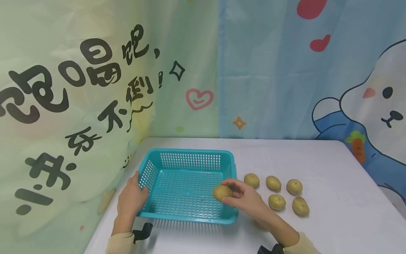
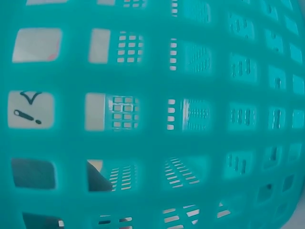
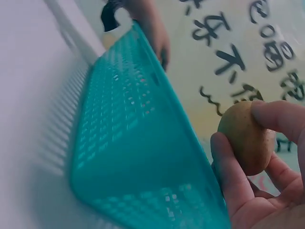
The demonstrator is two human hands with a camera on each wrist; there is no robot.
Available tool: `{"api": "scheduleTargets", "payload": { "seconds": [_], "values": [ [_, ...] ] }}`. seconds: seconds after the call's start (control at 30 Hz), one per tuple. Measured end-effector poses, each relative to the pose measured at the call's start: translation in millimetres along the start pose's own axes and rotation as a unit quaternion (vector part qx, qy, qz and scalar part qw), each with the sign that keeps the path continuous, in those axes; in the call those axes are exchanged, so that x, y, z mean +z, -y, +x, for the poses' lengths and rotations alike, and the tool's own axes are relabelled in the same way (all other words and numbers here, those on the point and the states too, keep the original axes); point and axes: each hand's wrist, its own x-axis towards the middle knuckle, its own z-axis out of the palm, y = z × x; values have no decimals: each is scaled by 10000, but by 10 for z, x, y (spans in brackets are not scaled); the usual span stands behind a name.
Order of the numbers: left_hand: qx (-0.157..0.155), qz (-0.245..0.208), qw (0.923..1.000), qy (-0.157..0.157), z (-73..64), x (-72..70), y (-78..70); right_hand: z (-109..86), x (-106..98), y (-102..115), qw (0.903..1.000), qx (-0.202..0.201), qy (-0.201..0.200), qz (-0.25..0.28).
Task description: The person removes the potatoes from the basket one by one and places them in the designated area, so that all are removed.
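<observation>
A teal plastic basket with lattice walls stands on the white table, its inside bare in the head view. My left hand grips the basket's left rim, thumb on the inner side. Its lattice wall fills the left wrist view. Between thumb and fingers, my right hand pinches a potato over the right part of the basket. The right wrist view shows the same potato held at the fingertips, above the level of the rim.
Several potatoes lie to the right of the basket, among them one near the back and one at the right front. My right forearm partly hides others. A printed curtain hangs behind the table and along its left side.
</observation>
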Motion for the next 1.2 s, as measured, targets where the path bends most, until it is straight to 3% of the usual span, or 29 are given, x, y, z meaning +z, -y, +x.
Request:
{"api": "scheduleTargets", "payload": {
  "seconds": [0.1, 0.23, 0.37, 0.53, 0.63, 0.77, 0.9, 1.03, 1.2],
  "values": [
    [14, 58, 10000, -20, 16, -15, -17, -160, -122, -40, 9983, 339, -126, 453],
    [-89, 39, 9999, 93, 19, -13, -27, -374, -274, -152, 9934, 403, -32, 1076],
    [-159, -6, 9997, 205, 9, -3, -30, -636, -404, -310, 9903, 461, -12, 1309],
    [-172, 5, 9996, 238, 3, -1, -22, -912, -548, -477, 9864, 1029, -734, 1049],
    [-173, 13, 9995, 275, 2, -2, -10, -1055, -639, -551, 9751, 1546, -1192, 1053],
    [-176, 34, 9995, 260, -5, -11, 14, -1203, -736, -665, 9627, 1898, -1538, 1166],
    [-189, 32, 9995, 244, -7, -24, 21, -1298, -784, -782, 9547, 2208, -1768, 924],
    [-170, 36, 9995, 249, -3, -26, 9, -1349, -835, -899, 9505, 2409, -1935, 344],
    [-150, 55, 9995, 270, -5, -18, -7, -1363, -852, -1040, 9429, 2392, -2318, 20]
  ]
}}
